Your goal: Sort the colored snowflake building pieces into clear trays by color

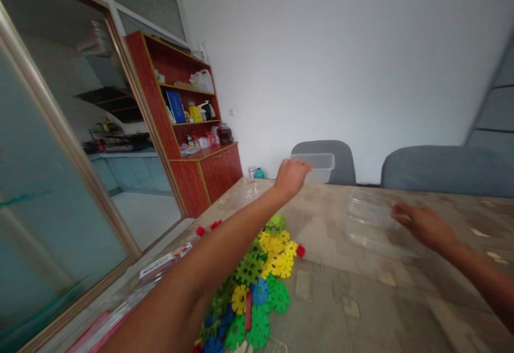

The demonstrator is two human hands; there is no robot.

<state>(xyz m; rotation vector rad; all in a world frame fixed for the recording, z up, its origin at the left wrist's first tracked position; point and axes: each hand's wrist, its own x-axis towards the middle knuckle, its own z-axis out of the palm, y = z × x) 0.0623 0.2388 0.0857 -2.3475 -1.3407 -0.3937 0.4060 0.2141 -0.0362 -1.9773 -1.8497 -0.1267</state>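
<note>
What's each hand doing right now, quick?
Left hand: curled against the far clear bin; whether it grips cannot be told.
Right hand: closed on the rim of the clear container.

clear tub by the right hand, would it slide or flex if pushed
Probably light: the clear tub looks thin-walled and empty. It would likely slide easily on the glossy table. Its thin walls may flex under the right hand.
</note>
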